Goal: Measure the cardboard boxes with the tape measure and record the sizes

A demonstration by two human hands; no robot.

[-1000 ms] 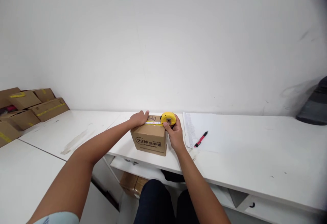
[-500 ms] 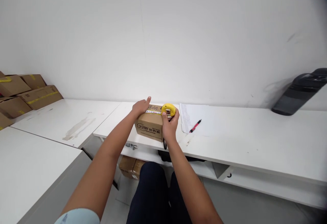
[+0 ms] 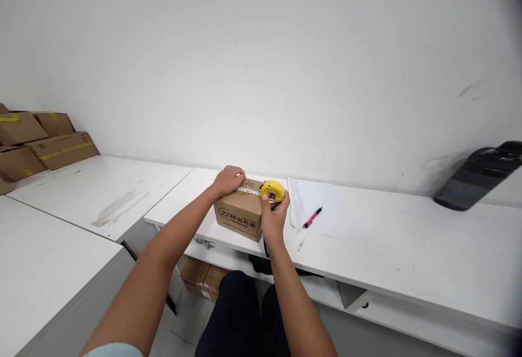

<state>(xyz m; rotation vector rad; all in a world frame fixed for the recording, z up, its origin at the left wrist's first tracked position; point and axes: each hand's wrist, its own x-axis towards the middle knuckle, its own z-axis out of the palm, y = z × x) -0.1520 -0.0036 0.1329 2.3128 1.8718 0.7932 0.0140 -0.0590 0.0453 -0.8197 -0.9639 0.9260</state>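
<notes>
A small cardboard box (image 3: pixel 237 218) with dark printing on its front stands on the white table. Across its top lies the pulled-out blade of a yellow tape measure (image 3: pixel 272 189), with handwriting visible behind it. My right hand (image 3: pixel 275 215) is wrapped round the tape measure's case at the box's right edge, thumb towards the blade. At the left end of the blade, my left hand (image 3: pixel 228 180) is closed over the box's left top edge; its fingertips are partly hidden. A dark wrist strap hangs below my right hand.
A red and black pen (image 3: pixel 312 218) lies on white paper sheets (image 3: pixel 299 196) right of the box. Farther right, a dark bottle (image 3: pixel 468 183) stands by the wall. Several cardboard boxes (image 3: pixel 65 149) are stacked at the left. Another carton (image 3: pixel 198 276) sits below the table.
The view has shifted slightly, so the table and box appear lower. My left thumb, raised before, has come down onto the box's top. The tape stays across the box.
</notes>
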